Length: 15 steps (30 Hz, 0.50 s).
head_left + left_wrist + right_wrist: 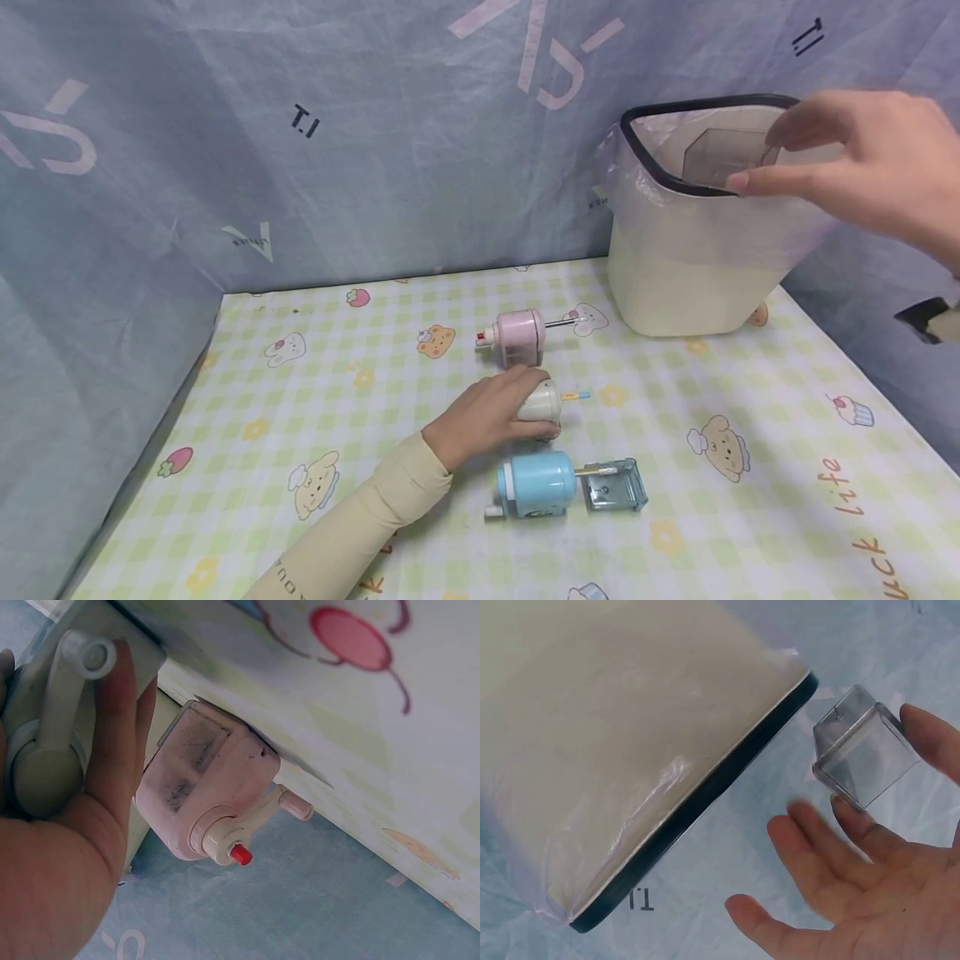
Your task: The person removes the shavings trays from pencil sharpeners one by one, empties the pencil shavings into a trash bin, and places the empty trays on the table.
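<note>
My left hand [487, 417] grips a white crank pencil sharpener [542, 403] on the table, with a yellow and blue pencil [575, 397] sticking out of its right side. In the left wrist view the sharpener's crank handle [60, 697] shows beside the fingers. Up at the right, my right hand [877, 158] pinches a see-through grey shavings drawer [866, 754] between thumb and index finger, the other fingers spread. The drawer is tilted at the mouth of a cream trash bin [690, 275], overlapping its dark rim in the head view.
Behind the white sharpener stands a pink one [519, 335] holding a dark pencil. Nearer the front are a blue sharpener [543, 482] with a pencil and a loose blue-tinted drawer [617, 487]. A plastic liner [667, 780] covers the bin's rim. A fabric curtain [420, 167] hangs behind.
</note>
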Tool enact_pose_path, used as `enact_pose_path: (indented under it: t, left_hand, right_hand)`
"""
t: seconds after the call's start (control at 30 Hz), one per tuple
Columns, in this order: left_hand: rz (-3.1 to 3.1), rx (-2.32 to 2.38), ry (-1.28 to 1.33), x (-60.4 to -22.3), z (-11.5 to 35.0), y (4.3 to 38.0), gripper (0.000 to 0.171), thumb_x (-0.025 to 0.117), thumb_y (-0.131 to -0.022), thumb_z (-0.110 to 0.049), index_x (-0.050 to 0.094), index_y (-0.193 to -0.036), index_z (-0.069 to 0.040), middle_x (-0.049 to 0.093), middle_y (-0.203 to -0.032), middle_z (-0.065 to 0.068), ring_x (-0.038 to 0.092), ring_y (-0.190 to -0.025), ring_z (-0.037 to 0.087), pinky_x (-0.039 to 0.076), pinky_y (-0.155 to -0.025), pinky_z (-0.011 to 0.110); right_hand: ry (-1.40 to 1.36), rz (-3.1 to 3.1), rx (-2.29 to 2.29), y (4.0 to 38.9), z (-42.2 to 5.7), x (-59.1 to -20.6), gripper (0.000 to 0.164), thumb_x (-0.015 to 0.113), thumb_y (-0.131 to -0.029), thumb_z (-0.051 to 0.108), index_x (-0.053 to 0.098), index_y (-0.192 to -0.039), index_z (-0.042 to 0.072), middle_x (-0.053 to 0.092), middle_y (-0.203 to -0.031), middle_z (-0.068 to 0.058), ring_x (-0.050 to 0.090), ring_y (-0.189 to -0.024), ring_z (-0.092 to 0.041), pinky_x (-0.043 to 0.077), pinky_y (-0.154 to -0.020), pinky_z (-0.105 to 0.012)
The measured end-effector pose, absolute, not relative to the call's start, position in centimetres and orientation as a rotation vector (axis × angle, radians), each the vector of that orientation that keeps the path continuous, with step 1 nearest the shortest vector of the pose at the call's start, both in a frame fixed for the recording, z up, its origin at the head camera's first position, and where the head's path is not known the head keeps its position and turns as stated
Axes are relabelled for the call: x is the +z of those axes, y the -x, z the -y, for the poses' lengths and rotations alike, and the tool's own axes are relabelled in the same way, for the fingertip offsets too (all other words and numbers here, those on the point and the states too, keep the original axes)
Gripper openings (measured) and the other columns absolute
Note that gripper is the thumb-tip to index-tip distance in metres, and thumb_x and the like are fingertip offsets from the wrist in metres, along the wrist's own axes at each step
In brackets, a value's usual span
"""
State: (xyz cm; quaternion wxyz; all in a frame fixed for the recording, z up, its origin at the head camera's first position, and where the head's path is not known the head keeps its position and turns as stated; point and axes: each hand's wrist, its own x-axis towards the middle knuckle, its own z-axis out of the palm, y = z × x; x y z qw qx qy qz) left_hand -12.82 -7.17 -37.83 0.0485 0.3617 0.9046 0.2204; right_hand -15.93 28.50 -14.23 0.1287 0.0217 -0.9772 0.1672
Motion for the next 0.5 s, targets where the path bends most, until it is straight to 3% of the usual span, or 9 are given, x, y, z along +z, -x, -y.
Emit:
enact_pose_path:
  t: [0.07, 0.17, 0.3, 0.5]
  left_hand:
    - [-2.757, 0.672, -1.103, -37.8, 7.2, 12.9, 0.061, 0.079, -0.097, -0.048, 0.058, -0.142, -0.012, 0.063, -0.122, 0.000, 0.057, -0.093, 0.013, 0.053, -0.080, 0.033]
    - [-2.758, 0.669, -1.104, -37.9, 7.2, 12.9, 0.062, 0.079, -0.097, -0.049, 0.058, -0.142, -0.012, 0.063, -0.122, 0.000, 0.057, -0.094, 0.013, 0.053, -0.081, 0.034]
    - [-2.757, 0.667, -1.097, -37.9, 7.3, 12.9, 0.062, 0.079, -0.097, -0.049, 0.058, -0.143, -0.012, 0.063, -0.124, 0.001, 0.057, -0.095, 0.013, 0.054, -0.082, 0.034]
    - [-2.745, 0.679, -1.090, -38.0, 7.3, 13.0, 0.064, 0.079, -0.096, -0.049, 0.058, -0.144, -0.012, 0.063, -0.127, 0.001, 0.058, -0.097, 0.013, 0.054, -0.084, 0.035]
  right_hand:
    - [-0.111, 2.818, 0.499, 15.5, -28.5, -14.5, 0.078, 0.078, -0.094, 0.048, 0.054, -0.144, -0.007, 0.049, -0.150, -0.036, 0.040, -0.139, -0.057, 0.027, -0.110, -0.075]
    - [-0.156, 2.803, 0.515, 14.8, -28.3, -15.2, 0.072, 0.082, -0.091, 0.045, 0.060, -0.137, -0.005, 0.058, -0.132, -0.030, 0.054, -0.119, -0.043, 0.038, -0.097, -0.059]
    - [-0.177, 2.834, 0.548, 13.6, -27.8, -16.5, 0.067, 0.084, -0.091, 0.046, 0.062, -0.135, 0.001, 0.065, -0.114, -0.020, 0.055, -0.102, -0.034, 0.036, -0.082, -0.047]
    - [-0.236, 2.879, 0.584, 12.1, -26.9, -18.7, 0.065, 0.084, -0.092, 0.048, 0.063, -0.134, 0.003, 0.071, -0.106, -0.013, 0.060, -0.103, -0.037, 0.040, -0.088, -0.056]
